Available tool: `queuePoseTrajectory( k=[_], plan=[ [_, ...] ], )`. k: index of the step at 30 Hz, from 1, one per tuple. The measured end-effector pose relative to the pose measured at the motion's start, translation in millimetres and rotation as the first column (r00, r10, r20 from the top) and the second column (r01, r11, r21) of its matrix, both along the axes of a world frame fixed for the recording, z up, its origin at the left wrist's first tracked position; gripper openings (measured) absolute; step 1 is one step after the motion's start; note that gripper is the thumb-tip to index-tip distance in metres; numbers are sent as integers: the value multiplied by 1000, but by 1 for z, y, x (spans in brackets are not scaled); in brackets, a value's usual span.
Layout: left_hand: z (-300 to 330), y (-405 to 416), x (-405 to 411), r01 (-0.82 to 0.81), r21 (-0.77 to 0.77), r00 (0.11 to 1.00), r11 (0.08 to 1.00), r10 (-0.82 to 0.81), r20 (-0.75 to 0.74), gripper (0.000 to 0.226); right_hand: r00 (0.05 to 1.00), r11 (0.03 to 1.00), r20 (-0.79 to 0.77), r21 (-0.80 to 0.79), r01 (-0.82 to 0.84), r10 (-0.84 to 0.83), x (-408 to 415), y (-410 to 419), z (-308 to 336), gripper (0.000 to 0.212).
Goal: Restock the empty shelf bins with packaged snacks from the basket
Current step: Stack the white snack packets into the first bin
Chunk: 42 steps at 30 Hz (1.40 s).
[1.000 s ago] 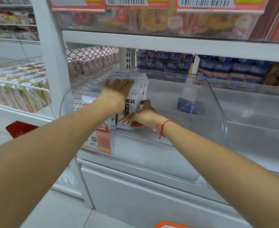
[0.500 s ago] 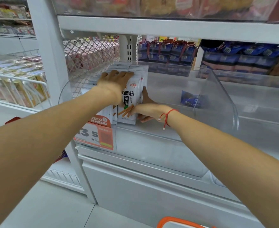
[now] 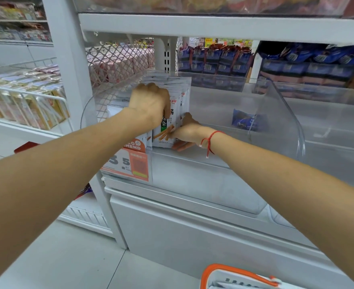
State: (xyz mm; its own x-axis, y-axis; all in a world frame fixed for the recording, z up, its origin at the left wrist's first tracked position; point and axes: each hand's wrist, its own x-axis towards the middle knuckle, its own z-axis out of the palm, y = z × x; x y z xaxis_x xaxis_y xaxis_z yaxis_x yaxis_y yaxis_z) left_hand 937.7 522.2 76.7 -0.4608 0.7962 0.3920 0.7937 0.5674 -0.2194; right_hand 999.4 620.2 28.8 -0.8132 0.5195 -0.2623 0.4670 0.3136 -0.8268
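At the bottom edge sits the basket (image 3: 234,276), its orange rim showing, with white packets inside; above it both forearms reach up to the clear shelf bin (image 3: 284,113); the right hand (image 3: 189,132), a red string bracelet (image 3: 210,140) on its wrist, presses against the right side and foot of the white snack packs (image 3: 172,113), fingers fairly straight along the bin floor; the left hand (image 3: 151,103) curls its fingers over the top of the same upright stack, gripping it; the packs stand at the bin's left end, above an orange price tag (image 3: 130,161); farther right in the bin lies a blue packet (image 3: 244,122); behind, blue bags (image 3: 213,57) fill the back shelf.
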Motion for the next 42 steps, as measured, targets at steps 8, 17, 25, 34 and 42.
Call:
queuePoseTrajectory(
  k=[8, 17, 25, 34, 42],
  plan=[
    [14, 1, 11, -118, -402, 982, 908, 167, 89, 41, 986, 986, 105, -124, -113, 127, 35, -1, 24, 36],
    [32, -43, 85, -152, 53, 889, 987, 113, 443, 34, 980, 888, -198, 448, 101, -12, 125, -47, 54, 47],
    [-23, -89, 195, -209, 356, 763, 911, -77, 642, 20, 942, 836, -331, 501, 223, -54, 241, -94, 4, 12],
    [-140, -120, 276, -174, 9, 544, 985, 89, 834, 25, 993, 956, 37, 277, 95, -109, 361, -114, -95, 10],
    [-212, -134, 328, 51, -167, 464, 985, 125, 877, 38, 930, 973, 355, 229, 9, -92, 438, -118, -167, 36]
  ],
)
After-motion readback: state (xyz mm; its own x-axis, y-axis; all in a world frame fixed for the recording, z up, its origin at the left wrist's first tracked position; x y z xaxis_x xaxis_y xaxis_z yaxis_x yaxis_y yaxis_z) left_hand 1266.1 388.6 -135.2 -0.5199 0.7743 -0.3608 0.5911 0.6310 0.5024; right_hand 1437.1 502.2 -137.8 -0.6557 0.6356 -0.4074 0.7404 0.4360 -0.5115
